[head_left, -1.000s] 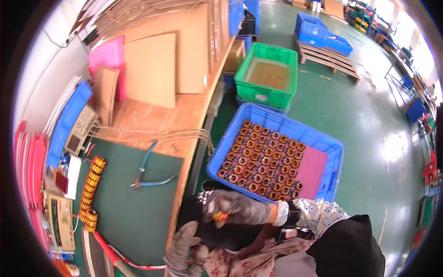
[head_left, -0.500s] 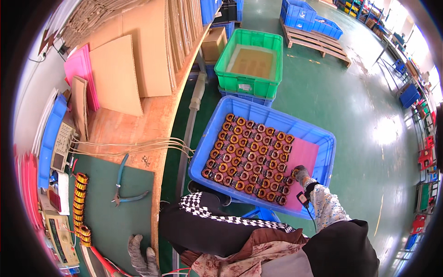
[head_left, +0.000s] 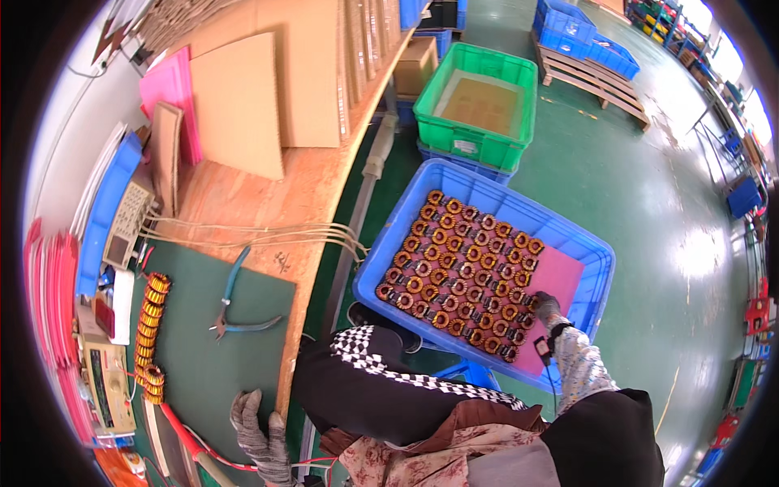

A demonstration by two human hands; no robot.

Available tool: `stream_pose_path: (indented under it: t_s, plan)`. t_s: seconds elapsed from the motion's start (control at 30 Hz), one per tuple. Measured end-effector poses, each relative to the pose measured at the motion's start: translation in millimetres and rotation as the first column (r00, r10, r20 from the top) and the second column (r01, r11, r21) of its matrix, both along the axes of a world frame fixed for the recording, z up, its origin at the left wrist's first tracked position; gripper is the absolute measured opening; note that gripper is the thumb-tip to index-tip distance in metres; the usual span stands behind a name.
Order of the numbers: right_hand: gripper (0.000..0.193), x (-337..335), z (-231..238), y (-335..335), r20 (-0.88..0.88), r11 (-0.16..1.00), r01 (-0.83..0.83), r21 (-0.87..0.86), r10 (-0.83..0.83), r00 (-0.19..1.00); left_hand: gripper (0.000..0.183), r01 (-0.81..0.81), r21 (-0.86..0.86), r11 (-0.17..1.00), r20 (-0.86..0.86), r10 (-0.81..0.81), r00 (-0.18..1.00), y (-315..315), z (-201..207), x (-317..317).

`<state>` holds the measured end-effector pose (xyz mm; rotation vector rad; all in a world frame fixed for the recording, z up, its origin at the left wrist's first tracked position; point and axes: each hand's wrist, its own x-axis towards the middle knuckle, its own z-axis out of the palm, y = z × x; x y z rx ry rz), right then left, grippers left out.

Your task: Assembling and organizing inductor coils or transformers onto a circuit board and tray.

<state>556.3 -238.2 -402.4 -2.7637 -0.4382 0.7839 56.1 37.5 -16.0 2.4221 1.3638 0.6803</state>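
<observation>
A: Step in hand?
B: Probably placing or adjusting one of the wound ring coils (head_left: 468, 270), which lie in rows on the pink sheet (head_left: 560, 272) inside the blue crate (head_left: 600, 272). Right hand (head_left: 549, 308) at the rows' outer edge; cannot tell whether its fingers are clamped.
A: Left hand (head_left: 260, 434)?
B: Near the table (head_left: 223, 195) edge, thumb and fingers apart (nothing seen between).
A: Next move?
B: Likely calls for lifting the right fingers clear without nudging neighbouring coils.

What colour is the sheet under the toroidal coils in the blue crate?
Pink; the sheet shows best in the head view, right of the toroidal coils.
</observation>
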Motion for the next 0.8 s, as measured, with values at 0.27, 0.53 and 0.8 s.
stream_pose_path:
  t_s: [0.27, 0.53, 0.8]
  plan:
    - [0.026, 31.6, 52.8, 52.6, -0.565, -0.069, 0.564, 0.823, 0.003, 0.825, 0.041, 0.05, -0.076, 0.996, 0.071, -0.044, 0.996, 0.7, 22.5, 13.8]
    - [0.009, -97.2, 458.8, 230.7, 0.735, -0.039, -0.8, 0.598, 0.423, 0.529, 0.035, 0.162, -0.143, 0.976, 0.245, -0.124, 0.962, -12.4, 35.1, -10.7]
    - [0.024, -280.0, 542.4, 366.1, 0.602, -0.613, -0.686, 0.392, 0.735, -0.312, 0.028, 0.272, -0.363, 0.891, 0.595, -0.003, 0.803, 27.6, 3.7, -44.3]
